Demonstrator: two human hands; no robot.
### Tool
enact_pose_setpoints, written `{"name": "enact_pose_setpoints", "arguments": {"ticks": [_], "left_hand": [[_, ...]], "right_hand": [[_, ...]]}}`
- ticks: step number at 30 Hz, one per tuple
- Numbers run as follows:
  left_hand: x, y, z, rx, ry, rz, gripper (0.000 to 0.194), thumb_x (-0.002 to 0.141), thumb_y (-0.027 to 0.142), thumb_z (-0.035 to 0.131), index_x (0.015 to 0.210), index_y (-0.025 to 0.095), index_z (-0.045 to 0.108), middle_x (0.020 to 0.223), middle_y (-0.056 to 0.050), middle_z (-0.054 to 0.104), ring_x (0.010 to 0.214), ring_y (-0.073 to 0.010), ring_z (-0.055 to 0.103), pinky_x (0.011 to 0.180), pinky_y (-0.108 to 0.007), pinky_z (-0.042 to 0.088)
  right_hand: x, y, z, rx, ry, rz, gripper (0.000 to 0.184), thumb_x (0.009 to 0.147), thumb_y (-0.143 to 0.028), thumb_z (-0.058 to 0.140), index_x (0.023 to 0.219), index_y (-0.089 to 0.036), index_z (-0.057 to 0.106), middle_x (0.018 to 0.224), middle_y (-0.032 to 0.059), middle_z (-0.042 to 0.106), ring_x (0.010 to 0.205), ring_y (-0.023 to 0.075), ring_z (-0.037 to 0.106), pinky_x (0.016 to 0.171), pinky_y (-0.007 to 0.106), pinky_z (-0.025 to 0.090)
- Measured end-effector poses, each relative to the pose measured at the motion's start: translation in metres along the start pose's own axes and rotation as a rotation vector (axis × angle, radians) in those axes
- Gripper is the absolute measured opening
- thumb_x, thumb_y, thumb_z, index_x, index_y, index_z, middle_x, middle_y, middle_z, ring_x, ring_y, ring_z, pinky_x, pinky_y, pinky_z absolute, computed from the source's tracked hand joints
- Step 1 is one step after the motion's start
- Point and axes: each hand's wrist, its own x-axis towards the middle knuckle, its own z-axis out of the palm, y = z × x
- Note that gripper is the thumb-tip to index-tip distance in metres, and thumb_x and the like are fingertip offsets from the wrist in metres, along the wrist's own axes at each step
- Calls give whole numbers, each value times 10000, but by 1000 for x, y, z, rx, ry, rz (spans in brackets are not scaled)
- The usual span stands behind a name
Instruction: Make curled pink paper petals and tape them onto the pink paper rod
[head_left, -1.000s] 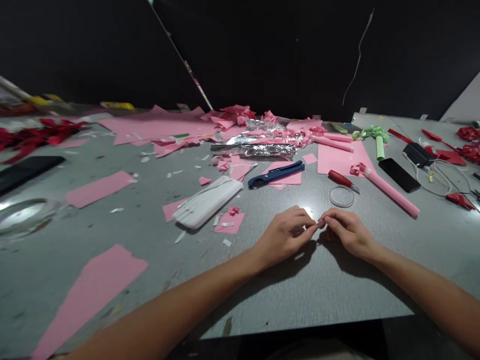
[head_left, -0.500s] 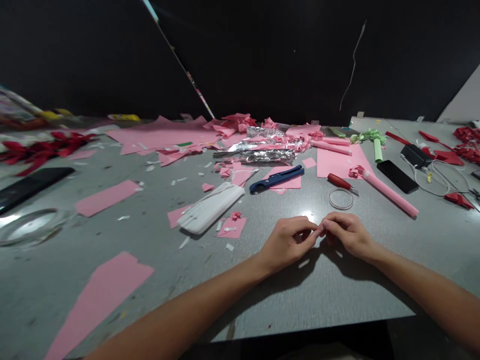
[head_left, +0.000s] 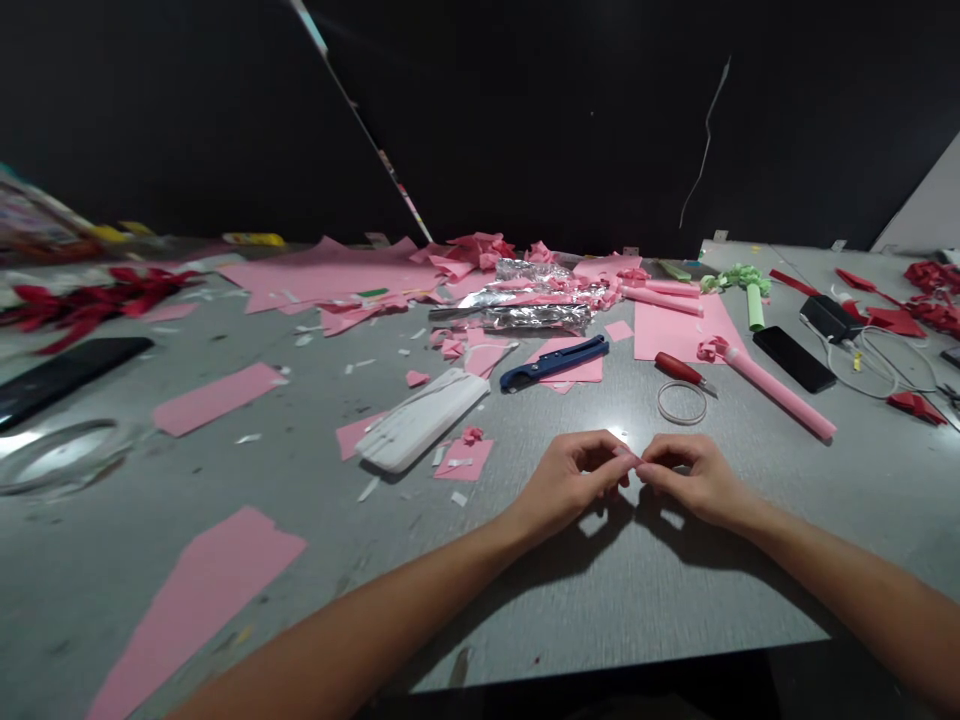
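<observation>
My left hand (head_left: pixel 579 474) and my right hand (head_left: pixel 688 478) meet fingertip to fingertip just above the grey tabletop. Thumb and forefinger of each are pinched together. Whatever lies between the fingertips is too small to make out; a hint of pink shows there. Beyond my right hand lie a thin ring (head_left: pixel 682 403) and a red-handled tool (head_left: pixel 681 369) with a short metal tip. A blue cutter (head_left: pixel 555 363) rests on pink paper past my left hand. To the left are a white slab-like bundle (head_left: pixel 424 420) and a small pink paper square (head_left: pixel 465 460) with scraps on it.
Pink paper rolls (head_left: pixel 780 392), a black phone (head_left: pixel 795 358) and a charger (head_left: pixel 831 317) with its cable lie at the right. Crumpled foil (head_left: pixel 538 318) and pink sheets (head_left: pixel 322 272) fill the back. Another phone (head_left: pixel 71 375) and a cut pink piece (head_left: pixel 206 590) are at the left.
My fingers have shifted slightly; the right hand's curled fingers have lifted, its pinch now rounder. Both hands stay together at the fingertips. The things on the table have not moved.
</observation>
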Motion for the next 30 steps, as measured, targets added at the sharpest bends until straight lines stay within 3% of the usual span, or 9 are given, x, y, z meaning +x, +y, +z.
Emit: {"name": "enact_pose_setpoints", "arguments": {"ticks": [6, 10, 15, 24, 30], "left_hand": [[1, -4, -3, 78, 16, 31, 370, 993, 484, 703, 829, 158, 765, 660, -27, 664, 591, -134, 561, 592, -283, 442], [0, -5, -3, 138, 15, 42, 375, 1001, 482, 690, 823, 160, 762, 688, -35, 696, 600, -141, 581, 604, -286, 465], [1, -3, -2, 182, -17, 29, 354, 980, 470, 711, 836, 153, 777, 690, -39, 720, 579, -140, 614, 606, -275, 490], [2, -1, -1, 7, -98, -81, 379, 917, 508, 784, 836, 138, 788, 692, -61, 734, 551, -129, 592, 557, -263, 449], [3, -3, -2, -17, -132, -75, 386, 960, 511, 728, 855, 145, 787, 715, -62, 732, 558, -127, 591, 560, -266, 453]], "right_hand": [[2, 5, -7, 63, -35, 68, 344, 1000, -499, 760, 897, -172, 750, 754, 22, 674, 614, 140, 600, 592, 278, 483], [2, 5, -5, 85, -56, 81, 364, 995, -529, 757, 924, -172, 753, 801, 31, 696, 622, 138, 605, 598, 277, 493], [1, 6, 1, 31, -23, 64, 358, 1026, -496, 704, 866, -175, 719, 692, 0, 626, 595, 135, 572, 574, 264, 446], [0, 2, 1, -46, 5, 49, 307, 994, -420, 707, 802, -180, 707, 665, -13, 589, 580, 119, 469, 536, 246, 376], [0, 1, -4, 5, -32, 109, 344, 982, -482, 742, 818, -181, 723, 667, -7, 600, 568, 121, 479, 522, 252, 370]]}}
